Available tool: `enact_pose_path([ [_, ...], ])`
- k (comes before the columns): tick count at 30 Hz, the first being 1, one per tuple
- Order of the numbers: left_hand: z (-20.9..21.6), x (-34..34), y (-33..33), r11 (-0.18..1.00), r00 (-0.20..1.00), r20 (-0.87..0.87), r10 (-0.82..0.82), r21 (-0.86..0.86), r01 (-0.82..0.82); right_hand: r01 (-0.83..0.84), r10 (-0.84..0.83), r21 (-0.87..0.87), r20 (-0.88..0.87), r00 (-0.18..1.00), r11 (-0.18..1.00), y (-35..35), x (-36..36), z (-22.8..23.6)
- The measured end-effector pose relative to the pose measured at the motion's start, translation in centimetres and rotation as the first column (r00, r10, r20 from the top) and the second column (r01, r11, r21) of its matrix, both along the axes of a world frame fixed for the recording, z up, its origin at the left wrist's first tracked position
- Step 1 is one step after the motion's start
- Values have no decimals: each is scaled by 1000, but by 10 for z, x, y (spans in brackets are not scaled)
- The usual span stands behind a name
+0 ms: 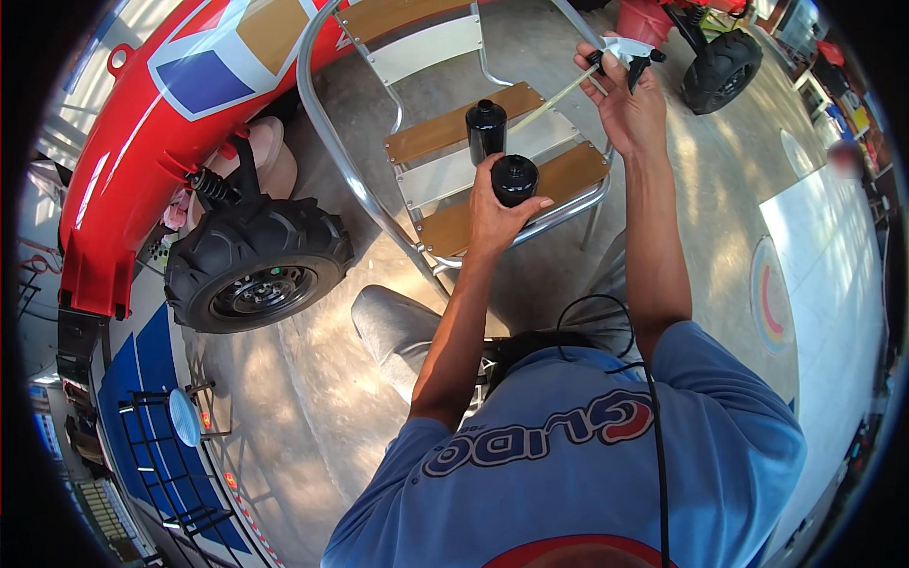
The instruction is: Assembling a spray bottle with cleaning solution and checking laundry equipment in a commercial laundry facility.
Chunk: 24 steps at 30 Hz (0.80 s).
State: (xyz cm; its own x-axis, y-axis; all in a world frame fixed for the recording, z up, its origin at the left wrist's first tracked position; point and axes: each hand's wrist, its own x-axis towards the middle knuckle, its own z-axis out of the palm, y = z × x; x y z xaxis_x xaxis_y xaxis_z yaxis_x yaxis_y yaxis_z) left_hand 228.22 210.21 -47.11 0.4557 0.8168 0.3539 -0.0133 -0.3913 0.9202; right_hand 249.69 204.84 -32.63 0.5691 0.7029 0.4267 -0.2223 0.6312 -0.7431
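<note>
My left hand is wrapped round a glossy black bottle at the front of a slatted chair seat, its thumb stretched along the near side. Whether this bottle's neck has a cap on it I cannot tell. Just behind it, a second black bottle stands upright on the slats. Raised to the right, my right hand grips a white and black trigger spray head. From that head a pale dip tube slants down and left, its lower end near the standing bottle and outside both bottles.
The metal-framed chair has brown and white slats. To its left are a red vehicle body and a knobbly black tire. Another tire and a red bucket are at the far right. A black cable hangs over my shirt.
</note>
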Motion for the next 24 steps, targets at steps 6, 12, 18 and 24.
enact_pose_path([
  [6, 6, -5, 4, 997, 989, 131, -65, -29, 70, 9, -9, -28, 10, 1000, 1000, -5, 0, -2],
  [12, 4, -5, 12, 987, 985, 114, -129, -79, 139, 50, -38, -88, 133, 990, 995, -4, 0, 4],
  [18, 8, -7, 11, 989, 987, 80, -137, -45, 140, 48, -26, -107, 203, 979, 993, -6, -6, 11],
  [24, 7, -6, 13, 987, 984, 96, -151, -46, 155, 58, -15, -140, 291, 957, 988, -1, -8, 14],
])
